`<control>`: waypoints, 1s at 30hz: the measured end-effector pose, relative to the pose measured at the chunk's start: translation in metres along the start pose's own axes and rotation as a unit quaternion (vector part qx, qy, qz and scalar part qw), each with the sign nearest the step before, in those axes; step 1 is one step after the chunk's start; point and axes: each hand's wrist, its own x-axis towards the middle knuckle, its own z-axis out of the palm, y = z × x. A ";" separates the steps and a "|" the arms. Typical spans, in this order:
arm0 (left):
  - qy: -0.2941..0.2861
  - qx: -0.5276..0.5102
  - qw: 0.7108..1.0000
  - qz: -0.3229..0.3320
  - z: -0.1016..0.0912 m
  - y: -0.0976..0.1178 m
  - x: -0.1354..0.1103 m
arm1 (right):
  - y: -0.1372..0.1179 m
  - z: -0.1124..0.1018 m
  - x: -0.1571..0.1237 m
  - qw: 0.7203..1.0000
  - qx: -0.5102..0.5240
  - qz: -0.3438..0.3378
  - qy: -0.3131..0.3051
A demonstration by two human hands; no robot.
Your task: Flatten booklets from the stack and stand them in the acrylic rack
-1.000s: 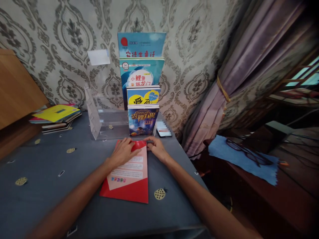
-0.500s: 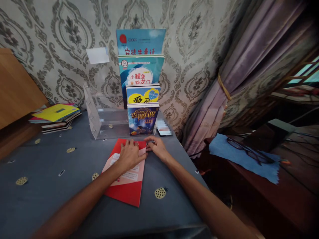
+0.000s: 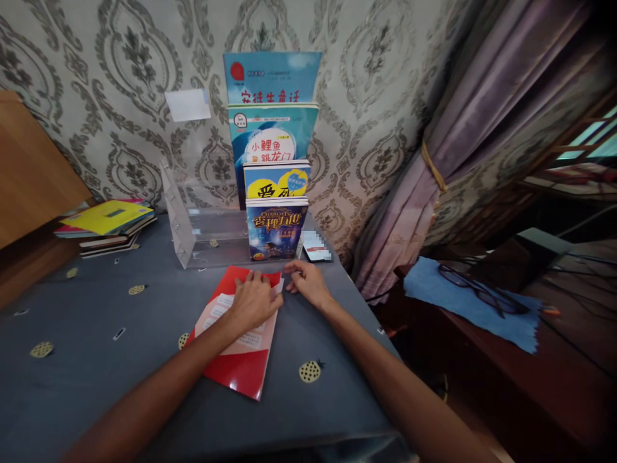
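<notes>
A gray patterned tablecloth (image 3: 116, 308) bears a clear acrylic rack (image 3: 174, 222) holding books: 安徒生童话 (image 3: 272, 76), 小鲤鱼跳龙门 (image 3: 272, 132). Before it lies a red paperback (image 3: 253, 350), fine print illegible. 查理九世 (image 3: 277, 229) fronts the rack. The left hand (image 3: 255, 299) presses the paperback, fingers slightly spread; the right hand (image 3: 308, 283) curls loosely beside its corner, thumb and forefinger apart.

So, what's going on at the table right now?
A person has their left hand spread on a red and pink book lying at a slant on the table. The right hand, fingers loosely curled, is by the book's upper right corner; whether it touches is hard to tell. Just beyond is a transparent stand, with upright books in rising rows at its right end. A phone lies right of those.
</notes>
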 end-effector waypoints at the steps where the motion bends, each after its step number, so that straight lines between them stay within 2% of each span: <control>1: 0.002 0.006 1.000 0.001 0.001 0.000 0.000 | 0.001 -0.002 0.000 1.000 -0.024 0.001 0.002; 7: 0.000 0.018 1.000 0.007 0.003 0.000 -0.001 | -0.002 -0.002 -0.003 0.994 -0.105 -0.016 -0.015; 11: 0.014 0.006 1.000 0.011 0.007 -0.002 -0.002 | -0.003 -0.002 0.000 0.999 -0.046 0.002 -0.017; 17: -0.001 -0.007 1.000 0.013 0.005 -0.002 -0.002 | 0.004 -0.001 0.005 0.999 0.037 0.000 -0.007; 22: -0.014 -0.007 1.000 0.016 0.003 -0.003 -0.003 | 0.007 0.004 0.003 0.995 0.098 -0.004 -0.022; 30: -0.009 -0.005 1.000 0.023 0.003 -0.005 -0.004 | 0.009 0.006 0.003 0.982 0.181 0.031 -0.042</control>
